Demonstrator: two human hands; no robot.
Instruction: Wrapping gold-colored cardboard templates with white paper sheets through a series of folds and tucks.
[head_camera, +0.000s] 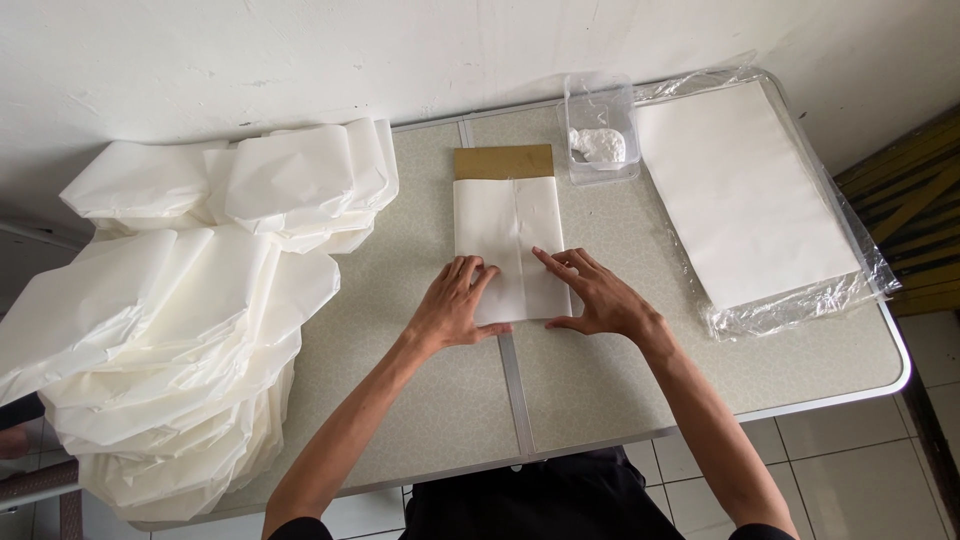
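On the grey folding table (600, 370) (white wall behind), both hands press folded paper (508, 235).

folded paper (508, 235) on table (600, 380) centre, bag pile (180, 310) left, container (599, 128) behind, sheet stack (745, 190) right

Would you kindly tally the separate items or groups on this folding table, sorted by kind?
Folded white paper sheet over a brown cardboard piece, under the left hand and right hand: 1
Heap of folded white paper bags: 1
Clear plastic tub: 1
Plastic-wrapped stack of white sheets: 1
Total: 4
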